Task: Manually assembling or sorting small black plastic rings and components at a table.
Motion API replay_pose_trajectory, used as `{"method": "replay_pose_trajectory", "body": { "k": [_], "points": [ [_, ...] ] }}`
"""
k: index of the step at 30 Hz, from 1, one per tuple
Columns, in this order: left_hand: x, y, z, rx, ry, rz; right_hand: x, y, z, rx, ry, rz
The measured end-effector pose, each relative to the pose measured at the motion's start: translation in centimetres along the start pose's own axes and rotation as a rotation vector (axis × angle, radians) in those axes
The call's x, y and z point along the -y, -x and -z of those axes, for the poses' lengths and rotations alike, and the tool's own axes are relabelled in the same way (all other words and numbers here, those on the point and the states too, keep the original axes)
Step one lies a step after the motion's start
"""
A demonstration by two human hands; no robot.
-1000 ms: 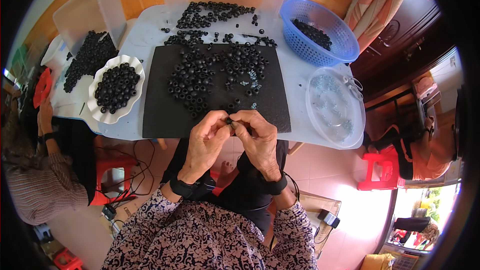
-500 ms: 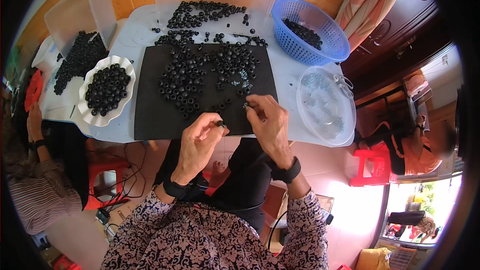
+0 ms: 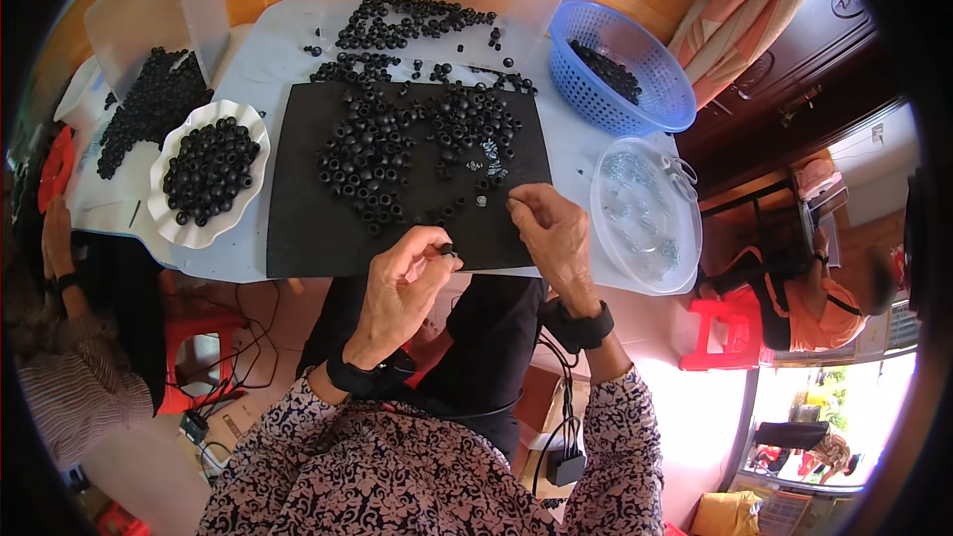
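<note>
Near the front edge of the black mat (image 3: 298,228), my left hand (image 3: 402,283) pinches a black bead (image 3: 449,250) between thumb and fingertips. My right hand (image 3: 556,238) is over the mat's right front corner, thumb and forefinger pressed together. Whatever those fingertips hold, if anything, is too small to make out. A small clear, glittering bead (image 3: 481,201) lies on the mat just left of them. Beyond it are several more clear beads (image 3: 489,151). Loose round black beads (image 3: 367,154) with holes cover the middle and back of the mat.
A white scalloped dish (image 3: 159,189) of black beads stands left of the mat. On the right are a blue basket (image 3: 566,79) with black beads, a clear round lid (image 3: 606,258) with tiny pale beads, and white scissors (image 3: 683,174). People sit at both sides.
My right hand has moved a little right, away from the small clear bead that was at its fingertips; that bead now lies on the mat. My left hand keeps its pinch on the black bead.
</note>
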State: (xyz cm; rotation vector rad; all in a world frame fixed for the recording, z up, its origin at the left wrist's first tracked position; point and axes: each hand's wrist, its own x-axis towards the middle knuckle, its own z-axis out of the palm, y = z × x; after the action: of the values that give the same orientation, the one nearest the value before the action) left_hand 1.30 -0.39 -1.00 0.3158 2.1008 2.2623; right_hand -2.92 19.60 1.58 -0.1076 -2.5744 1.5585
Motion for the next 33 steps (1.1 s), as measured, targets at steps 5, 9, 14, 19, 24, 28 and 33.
{"method": "replay_pose_trajectory", "body": {
  "k": [5, 9, 14, 19, 24, 28, 33],
  "points": [
    [0.2, 0.1, -0.2, -0.002, 0.085, 0.038, -1.0, 0.4, 0.2, -0.057, -0.095, -0.028],
    [0.1, 0.1, -0.4, -0.018, 0.053, 0.009, -0.7, 0.6, -0.7, -0.026, 0.054, 0.16],
    [0.7, 0.1, 0.1, 0.031, -0.051, 0.034, 0.3, 0.6, -2.5, 0.001, 0.302, 0.428],
    [-0.4, 0.1, 0.1, 0.043, -0.053, 0.061, -0.6, 0.5, -2.0, -0.085, 0.032, 0.242],
    [-0.3, 0.1, -0.3, -0.015, 0.031, 0.022, 0.0, 0.4, -0.7, -0.053, -0.135, -0.053],
    [-0.4, 0.1, -0.1, 0.008, -0.03, 0.013, -0.5, 0.3, -0.2, -0.056, -0.179, -0.047],
    [-0.2, 0.0, -0.4, -0.016, 0.059, -0.002, -0.9, 0.3, -0.1, -0.041, -0.255, -0.031]
  ]
}}
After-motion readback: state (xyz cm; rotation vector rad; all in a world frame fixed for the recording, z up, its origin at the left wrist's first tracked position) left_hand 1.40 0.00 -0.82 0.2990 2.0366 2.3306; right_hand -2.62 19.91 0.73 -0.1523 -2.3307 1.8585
